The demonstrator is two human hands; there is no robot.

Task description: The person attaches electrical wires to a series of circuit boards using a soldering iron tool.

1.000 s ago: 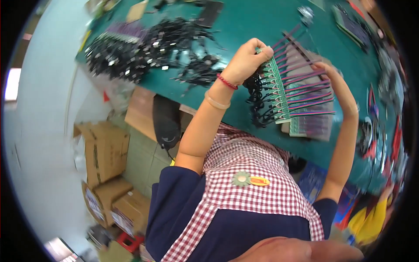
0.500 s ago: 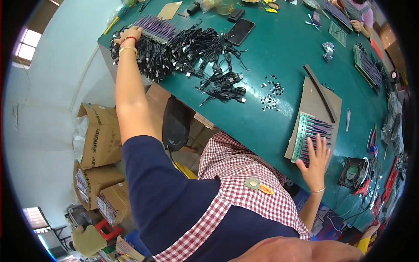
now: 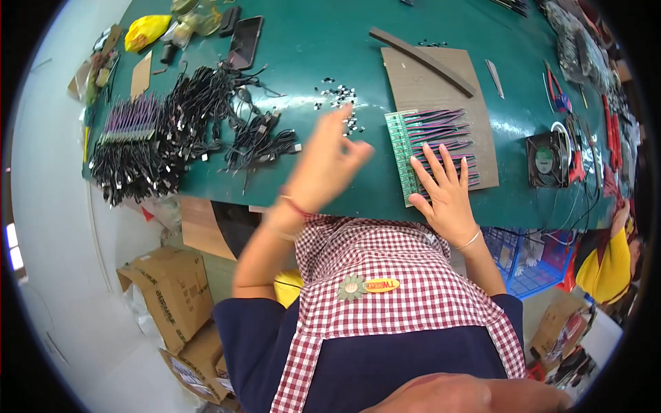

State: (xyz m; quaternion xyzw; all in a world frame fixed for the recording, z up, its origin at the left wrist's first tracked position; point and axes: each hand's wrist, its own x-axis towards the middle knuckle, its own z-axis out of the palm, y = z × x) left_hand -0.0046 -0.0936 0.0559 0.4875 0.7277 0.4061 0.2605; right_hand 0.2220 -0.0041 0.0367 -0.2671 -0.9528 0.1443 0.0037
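The right hand [image 3: 446, 203] lies spread, palm down, over the near part of a green circuit-board strip [image 3: 401, 155], its fingers across the purple and black wires [image 3: 444, 131] that run rightward from it. The left hand [image 3: 323, 162], blurred, hovers over the table [image 3: 310, 41] to the left of the strip, thumb and forefinger apart, nothing visible in its grasp. Just beyond its forefinger are scattered small black-and-white connectors [image 3: 337, 96]. The strip's wires rest on a cardboard sheet [image 3: 412, 89], with a dark bar [image 3: 423, 62] slanting across its far end. Farther left are heaped black cables [image 3: 196, 103], and a smartphone [image 3: 246, 43] lies beyond them. To the right stands a square cooling fan [image 3: 544, 161].
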